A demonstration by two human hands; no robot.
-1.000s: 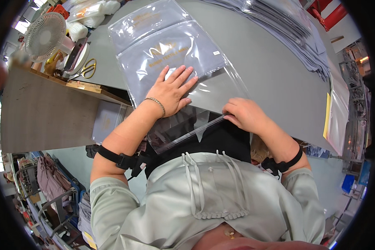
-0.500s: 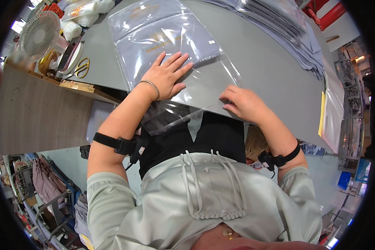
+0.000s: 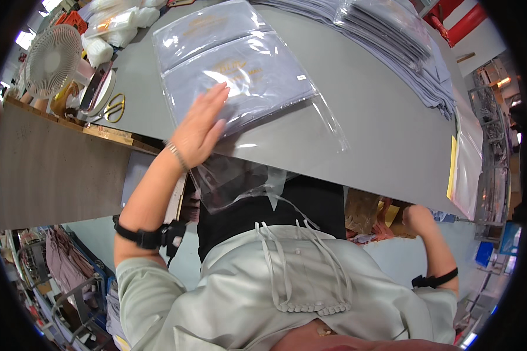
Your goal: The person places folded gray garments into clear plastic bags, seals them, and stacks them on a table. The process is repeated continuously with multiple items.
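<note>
A clear plastic bag (image 3: 328, 126) lies tilted on the grey table, with folded grey-blue fabric (image 3: 275, 76) bearing gold lettering inside it. My left hand (image 3: 202, 128) rests on or just over the bag's lower left part, fingers stretched out and slightly blurred. The bag's loose lower end (image 3: 234, 181) hangs over the table's near edge above my lap. My right hand (image 3: 418, 220) is off the bag, below the table's near right edge beside crumpled brown and reddish material (image 3: 386, 219). Its fingers are mostly hidden, so what it holds cannot be made out.
Bagged pieces (image 3: 386, 29) lie on a stack of grey-blue fabric (image 3: 433, 85) at the far right. Yellow-handled scissors (image 3: 115, 108), a white fan (image 3: 52, 61) and white plastic bundles (image 3: 114, 26) stand at the left. Plastic sheets (image 3: 468, 164) cover the right edge.
My right hand has left the bag's lower edge and moved right and down beneath the table edge. My left hand has slid left and down. The bag's loose end has sagged.
</note>
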